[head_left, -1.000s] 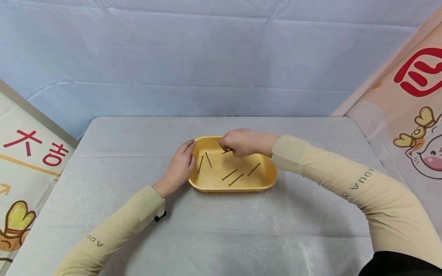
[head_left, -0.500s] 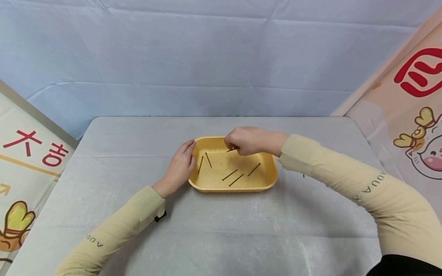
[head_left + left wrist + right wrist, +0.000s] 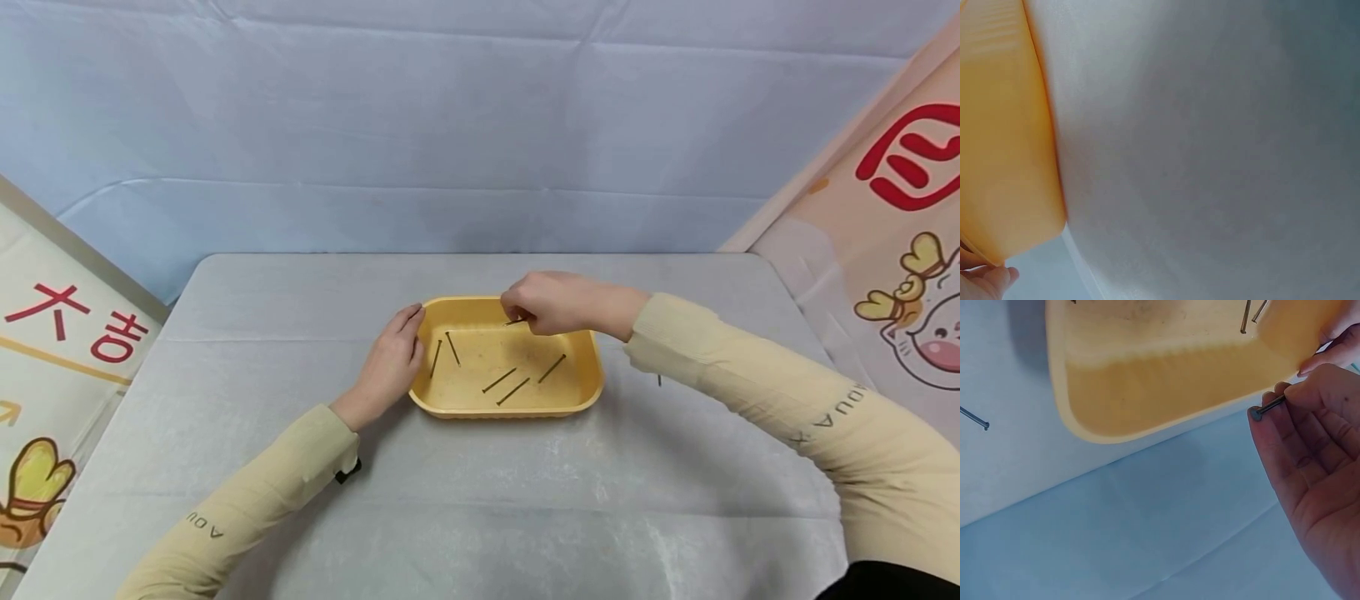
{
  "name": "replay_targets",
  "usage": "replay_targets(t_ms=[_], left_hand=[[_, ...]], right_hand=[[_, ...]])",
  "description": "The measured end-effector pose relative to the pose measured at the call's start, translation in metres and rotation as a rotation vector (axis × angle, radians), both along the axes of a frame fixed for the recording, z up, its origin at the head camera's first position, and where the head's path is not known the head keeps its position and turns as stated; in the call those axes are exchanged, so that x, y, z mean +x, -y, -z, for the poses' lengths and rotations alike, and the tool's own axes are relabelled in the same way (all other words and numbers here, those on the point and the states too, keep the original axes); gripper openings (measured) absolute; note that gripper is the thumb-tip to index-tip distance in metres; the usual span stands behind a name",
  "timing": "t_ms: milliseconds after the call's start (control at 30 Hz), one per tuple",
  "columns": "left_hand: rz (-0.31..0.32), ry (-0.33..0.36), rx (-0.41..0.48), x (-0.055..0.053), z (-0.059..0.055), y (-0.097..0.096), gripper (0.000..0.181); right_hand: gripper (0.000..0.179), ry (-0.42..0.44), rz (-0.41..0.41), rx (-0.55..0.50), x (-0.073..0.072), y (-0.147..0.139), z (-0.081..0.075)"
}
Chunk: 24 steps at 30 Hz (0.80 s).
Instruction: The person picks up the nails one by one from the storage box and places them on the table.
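A yellow plastic tray (image 3: pixel 495 412) stands on the table with several loose nails (image 3: pixel 513 391) lying on its floor. My left hand (image 3: pixel 384 362) grips the tray's left end; in the left wrist view its fingertips (image 3: pixel 997 280) pinch the rim. Above the tray's far right part, my right hand (image 3: pixel 558 302) pinches a dark nail (image 3: pixel 1270 407) between thumb and fingers. In the right wrist view the nail's flat head points away from the thumb, and the other fingers extend behind it.
Another nail (image 3: pixel 975 419) lies on the table right of the tray, partly hidden by the right sleeve (image 3: pixel 720 375) in the head view. A pale cloth covers the table (image 3: pixel 480 517). A hanging cloth backdrop (image 3: pixel 465 125) rises behind, with printed panels at both sides.
My right hand has moved right and slightly away with the nail, from over the tray's middle toward its far right rim. The nail on the table has come into view. My left hand stays put.
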<state>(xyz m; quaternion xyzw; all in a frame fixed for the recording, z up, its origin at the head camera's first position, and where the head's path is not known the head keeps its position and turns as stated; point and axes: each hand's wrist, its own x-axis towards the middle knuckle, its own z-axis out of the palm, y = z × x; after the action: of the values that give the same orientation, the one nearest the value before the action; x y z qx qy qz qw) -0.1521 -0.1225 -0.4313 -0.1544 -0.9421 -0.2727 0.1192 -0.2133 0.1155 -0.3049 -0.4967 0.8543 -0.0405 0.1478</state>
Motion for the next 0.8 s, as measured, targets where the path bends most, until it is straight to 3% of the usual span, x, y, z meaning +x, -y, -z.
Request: replay_targets(t_ms=[800], left_hand=[[0.005, -0.014, 0.001, 0.002, -0.003, 0.001, 0.043]], right_hand=[[0.024, 0.009, 0.040, -0.091, 0.006, -0.027, 0.003]])
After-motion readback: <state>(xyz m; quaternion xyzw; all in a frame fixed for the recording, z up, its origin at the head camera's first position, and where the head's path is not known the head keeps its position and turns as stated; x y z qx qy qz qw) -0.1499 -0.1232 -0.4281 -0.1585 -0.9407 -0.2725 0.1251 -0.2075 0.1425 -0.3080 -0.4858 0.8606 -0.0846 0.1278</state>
